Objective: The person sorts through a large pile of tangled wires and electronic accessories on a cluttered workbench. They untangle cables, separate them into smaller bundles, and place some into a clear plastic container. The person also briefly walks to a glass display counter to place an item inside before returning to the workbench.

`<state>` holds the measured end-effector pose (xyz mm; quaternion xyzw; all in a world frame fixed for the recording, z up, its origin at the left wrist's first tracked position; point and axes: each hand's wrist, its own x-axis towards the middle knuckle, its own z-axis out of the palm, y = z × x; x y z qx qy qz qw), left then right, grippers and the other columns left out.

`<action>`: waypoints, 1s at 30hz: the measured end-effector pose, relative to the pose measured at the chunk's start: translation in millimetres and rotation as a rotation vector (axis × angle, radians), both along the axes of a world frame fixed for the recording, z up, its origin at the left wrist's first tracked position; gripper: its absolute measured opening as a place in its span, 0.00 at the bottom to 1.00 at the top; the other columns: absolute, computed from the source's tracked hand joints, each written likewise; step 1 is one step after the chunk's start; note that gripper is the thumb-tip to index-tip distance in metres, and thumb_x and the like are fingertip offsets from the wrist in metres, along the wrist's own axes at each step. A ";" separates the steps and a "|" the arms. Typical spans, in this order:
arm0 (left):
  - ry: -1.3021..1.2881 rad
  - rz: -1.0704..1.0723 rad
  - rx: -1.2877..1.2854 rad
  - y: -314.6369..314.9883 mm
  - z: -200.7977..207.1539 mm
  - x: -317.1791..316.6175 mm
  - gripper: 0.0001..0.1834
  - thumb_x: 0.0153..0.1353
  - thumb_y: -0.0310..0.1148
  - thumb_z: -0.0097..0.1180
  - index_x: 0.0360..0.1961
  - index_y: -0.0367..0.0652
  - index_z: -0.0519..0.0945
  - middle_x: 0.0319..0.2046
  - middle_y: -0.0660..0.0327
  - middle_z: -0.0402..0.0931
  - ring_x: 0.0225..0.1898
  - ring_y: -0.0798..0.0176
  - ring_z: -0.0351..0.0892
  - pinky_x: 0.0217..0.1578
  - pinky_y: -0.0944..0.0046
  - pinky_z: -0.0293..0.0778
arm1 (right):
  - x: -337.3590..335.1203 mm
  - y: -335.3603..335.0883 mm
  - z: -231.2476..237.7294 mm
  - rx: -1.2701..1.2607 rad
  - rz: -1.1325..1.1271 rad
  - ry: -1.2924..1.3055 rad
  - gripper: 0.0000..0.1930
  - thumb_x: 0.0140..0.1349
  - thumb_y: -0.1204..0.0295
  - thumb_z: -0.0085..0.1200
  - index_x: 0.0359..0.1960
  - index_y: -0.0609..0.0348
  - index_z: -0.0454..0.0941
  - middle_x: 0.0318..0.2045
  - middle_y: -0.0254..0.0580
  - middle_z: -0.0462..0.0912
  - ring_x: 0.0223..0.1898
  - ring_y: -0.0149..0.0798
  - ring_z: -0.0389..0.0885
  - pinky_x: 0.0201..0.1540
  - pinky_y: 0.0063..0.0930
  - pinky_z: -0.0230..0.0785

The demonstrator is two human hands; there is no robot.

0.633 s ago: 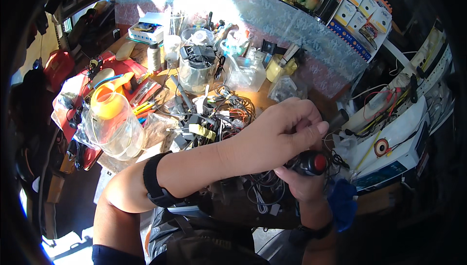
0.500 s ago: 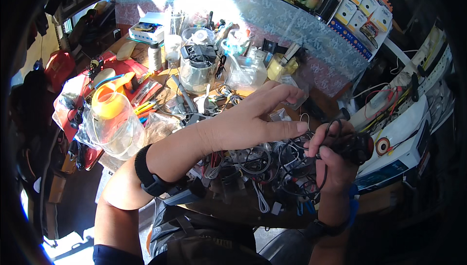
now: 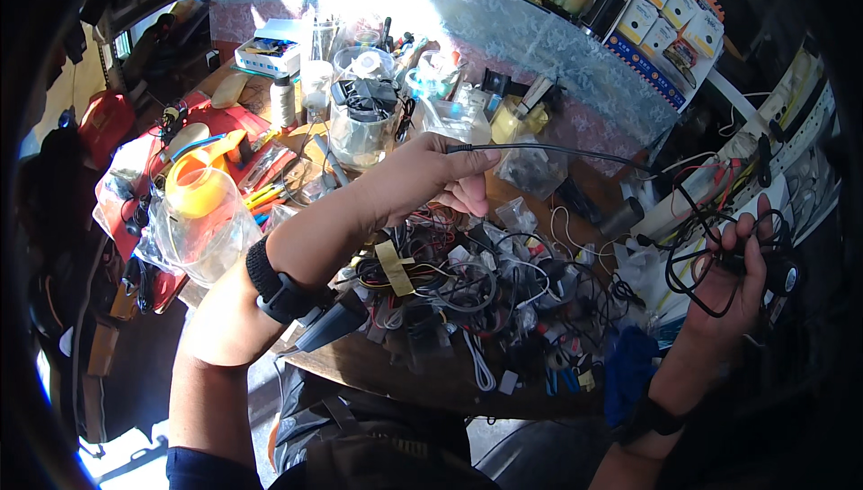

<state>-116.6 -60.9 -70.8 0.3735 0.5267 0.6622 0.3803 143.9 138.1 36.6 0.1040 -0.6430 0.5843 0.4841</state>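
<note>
My left hand [image 3: 422, 175] pinches one end of a black cable [image 3: 566, 149] between thumb and fingers, above the cluttered table. The cable stretches rightward to loose loops around my right hand [image 3: 733, 283]. My right hand is closed on a dark, rounded device [image 3: 782, 272] and part of the looped cable, out over the table's right side. I cannot make out what the device is, as fingers and loops partly hide it. Beneath my hands lies a tangled heap of cables [image 3: 476, 288], with a strip of yellowish tape [image 3: 394, 267] on one bundle.
Clear plastic tubs [image 3: 361, 135] stand at the back, one holding black adapters. On the left are a large clear jar [image 3: 207, 234] and an orange funnel-like piece [image 3: 200, 186]. A patterned partition [image 3: 539, 49] borders the far side. A boxed display [image 3: 665, 27] stands far right.
My hands have moved apart, drawing the cable out between them. The left went from outstretched fingers to a pinch on the cable end; the right shifted rightward with the device.
</note>
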 end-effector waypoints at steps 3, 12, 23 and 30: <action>-0.290 -0.147 0.093 -3.8 7.6 12.2 0.17 0.64 0.38 0.43 0.39 0.32 0.76 0.36 0.50 0.79 0.41 0.57 0.79 0.49 0.62 0.71 | -6.4 8.4 -14.6 -0.126 -0.064 -0.025 0.22 0.64 0.73 0.41 0.60 0.63 0.60 0.40 0.36 0.75 0.39 0.29 0.73 0.42 0.26 0.65; -0.568 -0.448 0.210 -13.9 -15.5 29.7 0.26 0.64 0.39 0.32 0.56 0.29 0.64 0.53 0.43 0.68 0.57 0.50 0.68 0.57 0.56 0.63 | -19.5 0.4 -68.9 -0.399 0.099 -0.165 0.22 0.60 0.73 0.45 0.58 0.61 0.61 0.40 0.39 0.76 0.38 0.33 0.76 0.40 0.30 0.70; -0.556 -0.503 0.032 -15.3 -31.3 64.5 0.29 0.50 0.19 0.38 0.57 0.26 0.61 0.53 0.42 0.68 0.56 0.49 0.68 0.57 0.57 0.65 | -32.7 -29.7 -122.4 -0.530 0.378 -0.227 0.21 0.63 0.72 0.41 0.58 0.61 0.60 0.44 0.43 0.73 0.46 0.38 0.75 0.47 0.36 0.70; -0.557 -0.484 -0.069 -17.5 -44.3 99.1 0.24 0.60 0.38 0.55 0.53 0.35 0.65 0.43 0.55 0.74 0.46 0.60 0.76 0.45 0.61 0.75 | -43.8 -46.5 -142.4 -0.568 0.566 -0.218 0.26 0.59 0.74 0.42 0.61 0.60 0.57 0.50 0.45 0.72 0.54 0.41 0.71 0.56 0.44 0.62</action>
